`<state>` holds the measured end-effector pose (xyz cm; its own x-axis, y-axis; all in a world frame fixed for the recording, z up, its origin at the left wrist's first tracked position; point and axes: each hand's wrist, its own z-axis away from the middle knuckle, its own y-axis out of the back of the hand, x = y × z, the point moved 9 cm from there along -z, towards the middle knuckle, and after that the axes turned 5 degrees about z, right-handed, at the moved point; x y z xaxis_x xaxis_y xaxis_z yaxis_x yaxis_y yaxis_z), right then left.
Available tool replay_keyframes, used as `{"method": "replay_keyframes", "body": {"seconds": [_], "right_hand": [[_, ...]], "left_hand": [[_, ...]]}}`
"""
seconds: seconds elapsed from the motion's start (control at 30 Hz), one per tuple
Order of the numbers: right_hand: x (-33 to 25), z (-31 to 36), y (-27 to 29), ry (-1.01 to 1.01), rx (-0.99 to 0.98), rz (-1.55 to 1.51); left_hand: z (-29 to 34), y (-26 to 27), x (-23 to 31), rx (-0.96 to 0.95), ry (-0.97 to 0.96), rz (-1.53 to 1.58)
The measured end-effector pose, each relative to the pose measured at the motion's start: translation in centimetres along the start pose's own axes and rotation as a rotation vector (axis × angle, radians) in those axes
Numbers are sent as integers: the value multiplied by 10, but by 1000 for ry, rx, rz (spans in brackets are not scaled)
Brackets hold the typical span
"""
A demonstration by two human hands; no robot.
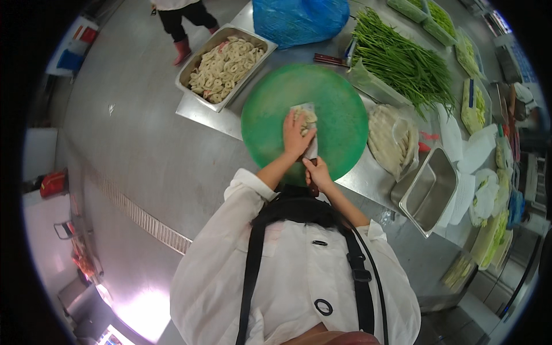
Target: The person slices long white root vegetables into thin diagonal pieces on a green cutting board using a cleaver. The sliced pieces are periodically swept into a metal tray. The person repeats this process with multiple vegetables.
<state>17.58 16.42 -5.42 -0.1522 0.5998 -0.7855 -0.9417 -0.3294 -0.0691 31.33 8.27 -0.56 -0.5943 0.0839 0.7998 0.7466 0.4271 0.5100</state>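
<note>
A round green cutting board lies on the metal table before me. My right hand is closed round the dark handle of a cleaver, its blade lying flat over the board. On the blade rests a small heap of pale slices. My left hand presses over the heap from the left, its fingers curved on the slices and partly hiding them. Left of the board, a deep metal tray holds many pale ring-shaped slices.
A blue plastic bag and another knife handle lie beyond the board. Green chives fill a container at the far right. Nearer are a clear bag of pale long pieces and a metal pan. Another person stands far left.
</note>
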Motion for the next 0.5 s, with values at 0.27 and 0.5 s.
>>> {"method": "replay_keyframes", "body": {"seconds": [0.27,0.5], "right_hand": [[-133,-23,-94,221,-207,171],[-199,-26,-134,271,-226,212]], "left_hand": [[-95,132,3,322,-106,-61],[-204,239,-109,422,46,-282]]}}
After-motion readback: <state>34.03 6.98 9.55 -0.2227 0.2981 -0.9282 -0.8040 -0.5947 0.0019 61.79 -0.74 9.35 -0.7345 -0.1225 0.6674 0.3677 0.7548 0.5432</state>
